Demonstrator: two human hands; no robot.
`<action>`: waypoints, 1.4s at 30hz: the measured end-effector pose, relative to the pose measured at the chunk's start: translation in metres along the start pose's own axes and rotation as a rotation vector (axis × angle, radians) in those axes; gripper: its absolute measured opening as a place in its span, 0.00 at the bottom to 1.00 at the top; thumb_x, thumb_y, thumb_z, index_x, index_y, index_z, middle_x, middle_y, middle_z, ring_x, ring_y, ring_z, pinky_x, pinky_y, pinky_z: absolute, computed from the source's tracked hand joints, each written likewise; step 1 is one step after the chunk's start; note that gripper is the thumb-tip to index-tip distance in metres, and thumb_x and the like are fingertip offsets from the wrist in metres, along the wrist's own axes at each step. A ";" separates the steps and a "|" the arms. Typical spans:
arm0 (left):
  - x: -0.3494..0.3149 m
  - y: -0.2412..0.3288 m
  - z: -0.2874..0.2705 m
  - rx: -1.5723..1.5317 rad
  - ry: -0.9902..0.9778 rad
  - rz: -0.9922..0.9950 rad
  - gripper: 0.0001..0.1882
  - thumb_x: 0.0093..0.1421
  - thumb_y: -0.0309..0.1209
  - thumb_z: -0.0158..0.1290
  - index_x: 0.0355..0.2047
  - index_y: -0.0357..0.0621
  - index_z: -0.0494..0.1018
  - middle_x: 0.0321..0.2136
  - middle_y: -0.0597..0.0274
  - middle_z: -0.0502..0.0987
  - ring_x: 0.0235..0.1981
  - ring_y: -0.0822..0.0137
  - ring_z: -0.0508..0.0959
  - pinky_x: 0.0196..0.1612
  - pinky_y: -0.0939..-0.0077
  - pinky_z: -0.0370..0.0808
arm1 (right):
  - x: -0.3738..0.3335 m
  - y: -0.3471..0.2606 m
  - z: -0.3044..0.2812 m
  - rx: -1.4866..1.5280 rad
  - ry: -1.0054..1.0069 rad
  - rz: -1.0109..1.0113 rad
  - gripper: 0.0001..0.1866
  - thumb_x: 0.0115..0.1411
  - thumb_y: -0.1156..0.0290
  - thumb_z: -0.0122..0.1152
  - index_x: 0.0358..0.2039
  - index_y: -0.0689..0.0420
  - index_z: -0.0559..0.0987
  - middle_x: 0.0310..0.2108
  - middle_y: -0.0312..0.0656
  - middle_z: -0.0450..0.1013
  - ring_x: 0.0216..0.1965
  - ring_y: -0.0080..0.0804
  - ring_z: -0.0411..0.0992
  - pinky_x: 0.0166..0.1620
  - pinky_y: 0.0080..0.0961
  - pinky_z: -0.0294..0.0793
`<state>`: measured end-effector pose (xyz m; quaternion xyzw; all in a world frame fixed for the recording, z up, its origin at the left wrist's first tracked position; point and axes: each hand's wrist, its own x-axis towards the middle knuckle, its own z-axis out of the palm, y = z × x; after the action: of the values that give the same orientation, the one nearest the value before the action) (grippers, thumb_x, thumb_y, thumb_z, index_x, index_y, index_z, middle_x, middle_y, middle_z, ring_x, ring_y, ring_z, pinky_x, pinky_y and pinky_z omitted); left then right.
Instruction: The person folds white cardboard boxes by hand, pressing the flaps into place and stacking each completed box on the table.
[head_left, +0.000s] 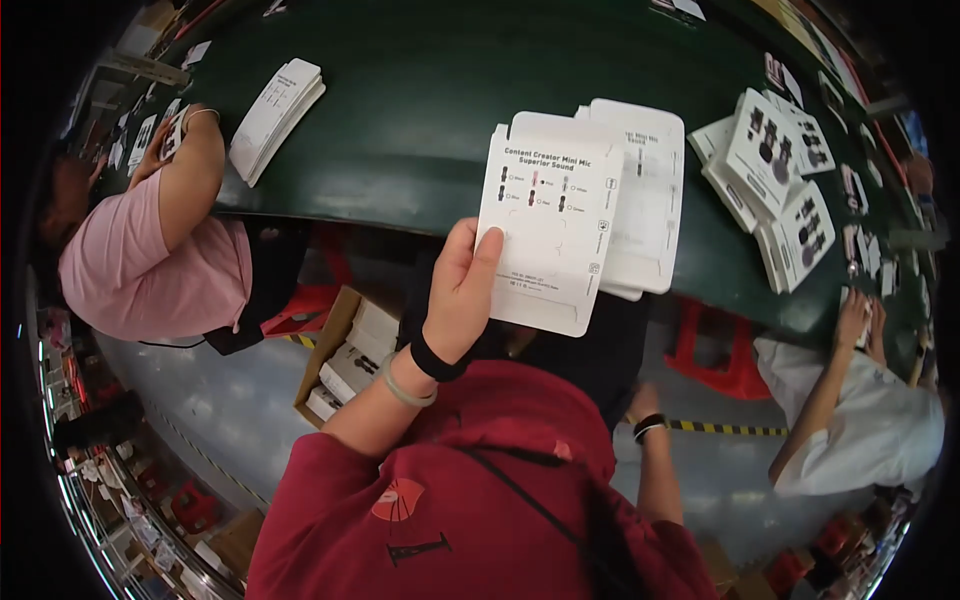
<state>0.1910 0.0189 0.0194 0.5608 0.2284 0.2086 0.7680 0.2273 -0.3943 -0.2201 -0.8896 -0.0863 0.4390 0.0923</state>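
Observation:
My left hand (462,282) is closed on a white packaging card (548,240), thumb on its printed face and fingers behind. The card carries small pictures of microphones and a hang-tab notch at its top. It is held up in front of the table edge. Just behind it, partly covered, a stack of similar white cards (650,215) lies at the edge of the green table (430,120). My right hand (645,402) hangs low beside my leg, away from the cards; its fingers are too hidden to make out.
More white cards stand in a stack (275,120) at the left, and packs with dark microphones (770,160) pile up at the right. An open cardboard box (345,355) sits below. Red stools (715,345) flank me. Co-workers sit left (165,250) and right (850,410).

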 end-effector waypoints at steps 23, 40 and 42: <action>-0.098 0.038 -0.078 -0.107 -0.574 -0.212 0.23 0.63 0.30 0.56 0.55 0.37 0.63 0.48 0.57 0.74 0.52 0.66 0.73 0.52 0.71 0.70 | -0.196 -0.325 -0.199 0.106 0.311 -0.962 0.12 0.50 0.76 0.73 0.34 0.62 0.79 0.31 0.35 0.67 0.28 0.18 0.64 0.28 0.18 0.64; -0.090 0.039 -0.076 -0.668 -0.878 -0.588 0.38 0.58 0.29 0.59 0.66 0.35 0.56 0.60 0.53 0.68 0.60 0.64 0.69 0.64 0.67 0.62 | -0.211 -0.316 -0.181 0.345 0.117 -0.771 0.11 0.59 0.74 0.67 0.38 0.64 0.75 0.32 0.41 0.77 0.31 0.24 0.76 0.34 0.19 0.74; -0.090 0.041 -0.076 -0.643 -0.862 -0.595 0.36 0.59 0.28 0.58 0.66 0.35 0.57 0.59 0.53 0.70 0.59 0.64 0.70 0.63 0.67 0.64 | -0.204 -0.308 -0.172 0.592 0.095 -0.839 0.10 0.62 0.76 0.64 0.41 0.64 0.73 0.34 0.38 0.76 0.36 0.19 0.74 0.38 0.16 0.73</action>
<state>0.0712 0.0367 0.0492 0.2469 -0.0305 -0.2019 0.9473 0.2194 -0.1594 0.1128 -0.7331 -0.3034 0.3290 0.5121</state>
